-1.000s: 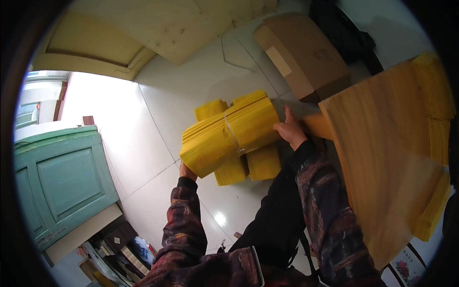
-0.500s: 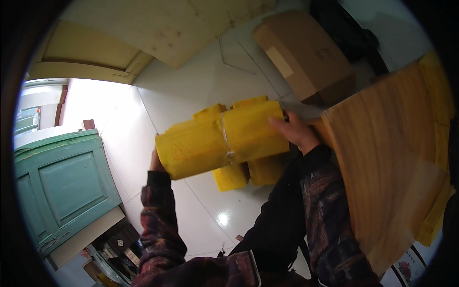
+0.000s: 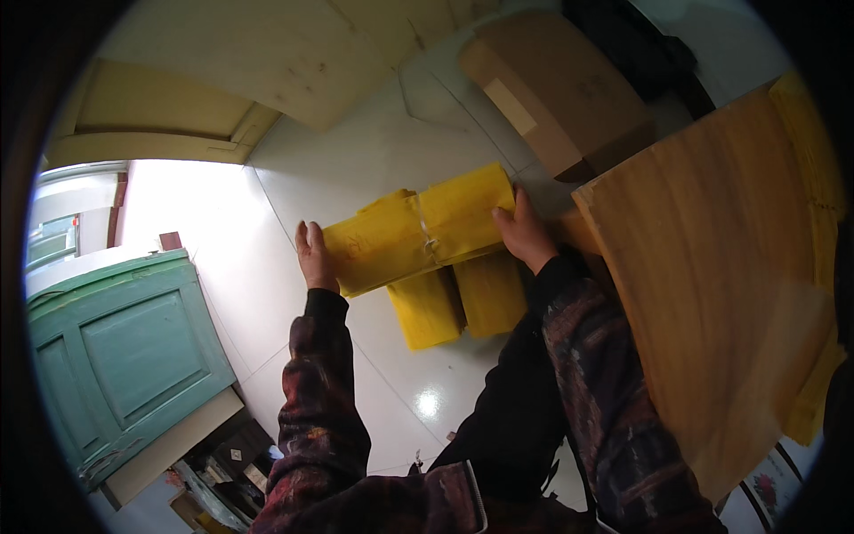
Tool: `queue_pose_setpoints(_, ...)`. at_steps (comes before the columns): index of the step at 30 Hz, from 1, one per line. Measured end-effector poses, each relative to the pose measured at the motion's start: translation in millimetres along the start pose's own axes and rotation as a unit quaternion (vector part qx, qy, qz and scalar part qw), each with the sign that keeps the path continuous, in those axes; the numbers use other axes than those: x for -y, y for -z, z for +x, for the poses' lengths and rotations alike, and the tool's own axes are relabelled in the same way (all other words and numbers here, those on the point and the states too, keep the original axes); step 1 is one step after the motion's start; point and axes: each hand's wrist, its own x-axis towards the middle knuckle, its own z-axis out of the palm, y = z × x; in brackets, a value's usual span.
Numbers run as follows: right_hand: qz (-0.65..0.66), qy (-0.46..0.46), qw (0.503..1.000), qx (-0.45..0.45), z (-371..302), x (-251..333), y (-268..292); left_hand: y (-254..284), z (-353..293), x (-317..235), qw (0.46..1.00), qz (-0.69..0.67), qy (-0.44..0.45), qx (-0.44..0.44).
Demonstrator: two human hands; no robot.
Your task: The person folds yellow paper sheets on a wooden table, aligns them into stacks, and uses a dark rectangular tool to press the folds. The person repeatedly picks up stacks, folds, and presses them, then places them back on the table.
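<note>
The yellow bundle [image 3: 381, 249] looks weighty, bendable, best held by both ends; left hand [image 3: 317, 260] spreads beside one, right hand [image 3: 525, 233] touches the other, grip unclear.

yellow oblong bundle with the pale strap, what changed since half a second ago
The yellow oblong bundle looks farther from the camera, apparently lowered, its right end swung upward in the picture. The bare left hand, its fingers mostly hidden before, now shows them beside the bundle's left end; the bare right hand remains at the right end. The two yellow bundles beneath and the brown cardboard box stayed put.
</note>
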Motion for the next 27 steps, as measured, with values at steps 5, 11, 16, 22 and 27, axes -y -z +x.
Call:
queue_pose_setpoints(5,-0.035,-0.037,0.999,0.005,0,-10,-4,-52,-63,-17,0.780,0.447,-0.388,0.205)
queue_pose_setpoints(11,-0.044,-0.069,0.997,0.015,-4,-27,-10,-72,-63,-11,0.779,0.496,-0.277,0.266)
queue_pose_setpoints(16,-0.138,-0.031,0.989,-0.035,-25,12,23,-76,-65,-4,0.769,0.516,-0.269,0.265)
queue_pose_setpoints(22,-0.089,0.085,0.991,0.052,-111,113,72,-75,-63,2,0.759,0.528,-0.267,0.270)
queue_pose_setpoints(27,-0.073,0.272,0.932,0.227,-237,183,101,-62,-51,-25,0.691,0.589,-0.222,0.355)
